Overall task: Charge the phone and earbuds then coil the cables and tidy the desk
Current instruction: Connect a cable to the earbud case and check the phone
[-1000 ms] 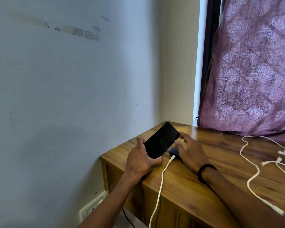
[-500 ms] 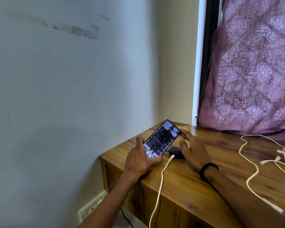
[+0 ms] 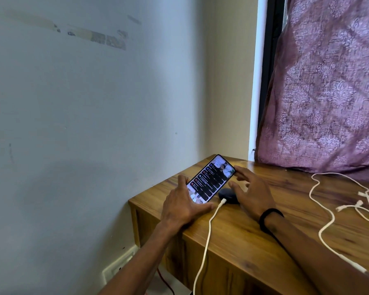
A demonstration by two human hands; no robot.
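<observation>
A phone (image 3: 210,179) with a lit screen is tilted up over the left corner of the wooden desk (image 3: 239,235). My left hand (image 3: 182,204) grips its lower end. My right hand (image 3: 251,192) has its fingers spread, with the fingertips touching the phone's upper right edge. A white charging cable (image 3: 207,237) runs from the phone's lower end over the desk's front edge and down. A dark oval earbuds case (image 3: 227,194) lies on the desk under the phone, partly hidden by my right hand.
More loose white cables (image 3: 326,218) sprawl over the right part of the desk, with several plug ends near the right edge. A purple patterned curtain (image 3: 324,92) hangs behind the desk. A white wall socket (image 3: 115,268) sits low on the left wall.
The phone's screen went from dark to lit. My right hand rose a little off the earbuds case, and its fingers stay at the phone's upper edge.
</observation>
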